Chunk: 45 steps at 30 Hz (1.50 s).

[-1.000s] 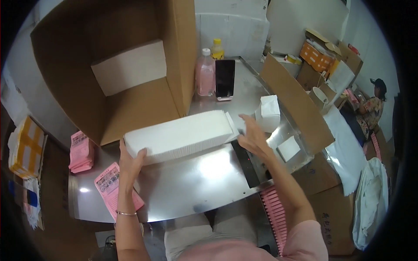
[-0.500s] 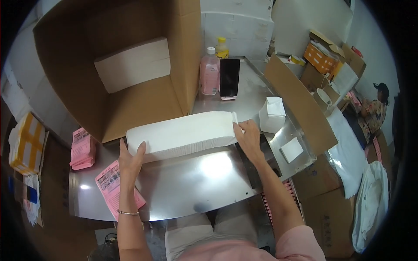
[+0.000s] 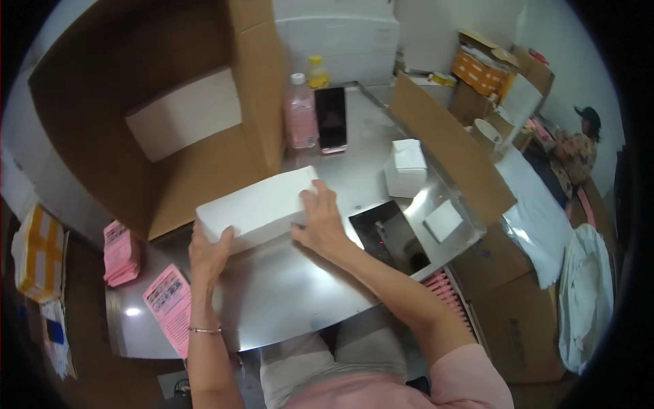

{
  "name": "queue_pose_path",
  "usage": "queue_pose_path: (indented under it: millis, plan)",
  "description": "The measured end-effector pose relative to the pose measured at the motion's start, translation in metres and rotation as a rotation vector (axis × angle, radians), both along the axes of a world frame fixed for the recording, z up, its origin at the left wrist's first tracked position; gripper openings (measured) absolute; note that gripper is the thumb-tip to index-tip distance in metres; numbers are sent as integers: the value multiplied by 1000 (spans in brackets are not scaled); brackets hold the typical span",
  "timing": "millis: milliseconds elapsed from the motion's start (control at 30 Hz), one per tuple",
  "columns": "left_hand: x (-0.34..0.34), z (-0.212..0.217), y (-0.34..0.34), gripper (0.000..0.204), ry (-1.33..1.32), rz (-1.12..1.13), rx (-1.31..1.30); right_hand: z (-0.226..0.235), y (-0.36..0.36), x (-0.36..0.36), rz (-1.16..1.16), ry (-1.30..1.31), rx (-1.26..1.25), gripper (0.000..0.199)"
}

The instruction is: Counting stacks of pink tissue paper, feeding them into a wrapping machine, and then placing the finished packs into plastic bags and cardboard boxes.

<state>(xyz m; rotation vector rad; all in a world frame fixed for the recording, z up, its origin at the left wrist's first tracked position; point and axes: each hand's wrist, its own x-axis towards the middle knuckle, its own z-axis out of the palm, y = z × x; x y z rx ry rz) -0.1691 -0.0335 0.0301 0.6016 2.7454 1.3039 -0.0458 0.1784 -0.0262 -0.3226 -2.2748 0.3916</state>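
1. Large open brown cardboard carton (image 3: 136, 116), lying on its side on the desk, mouth toward me. One flat white box (image 3: 184, 112) already rests against its back wall; the rest of the inside is bare.

2. Shiny steel desk (image 3: 300, 293), carrying everything listed here.

3. Long white rectangular box (image 3: 255, 208), lying across the desk just in front of the carton's mouth, one end near the carton's lower flap. By my judgement it is not yet in: it sits outside the opening, so loading it is what is left.

4. My left hand (image 3: 210, 251): grip curled around the near left end of the long box, fingers up over its edge.

5. My right hand (image 3: 319, 221): grip spread flat against the box's right end, pressing rather than wrapped around it.

6. Small white cube-shaped box (image 3: 405, 167), standing apart to the right.

7. Clear plastic bottle of pink liquid (image 3: 301, 112), upright beside the carton wall, with a dark phone (image 3: 330, 119) propped next to it.

8. Pink printed leaflet (image 3: 170, 307), at the desk's near left edge.
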Motion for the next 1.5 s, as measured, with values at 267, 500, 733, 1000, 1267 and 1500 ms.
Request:
queue_pose_path:
  millis: [267, 500, 733, 1000, 1267, 1500]
  plan:
    - [-3, 0, -27, 69, -208, 51, 272, 47, 54, 54, -227, 54, 201, 56]
    - [-14, -6, -21, 67, 11, 51, 53, 16, 65, 32, 86, -151, 477, 57]
    - [-20, 22, 5, 104, -137, -44, -82, 21, -22, -18, 410, -101, -377, 78]
    - [-17, 22, 17, 127, 42, -45, -387, 22, -17, -16, 31, 28, -154, 56]
    - [8, 45, 40, 115, -39, -325, -795, 46, 70, 0, -463, -620, 1018, 50]
    - [-15, 34, 78, 79, -782, -662, 216, 57, 66, 46, -161, -289, 539, 48]
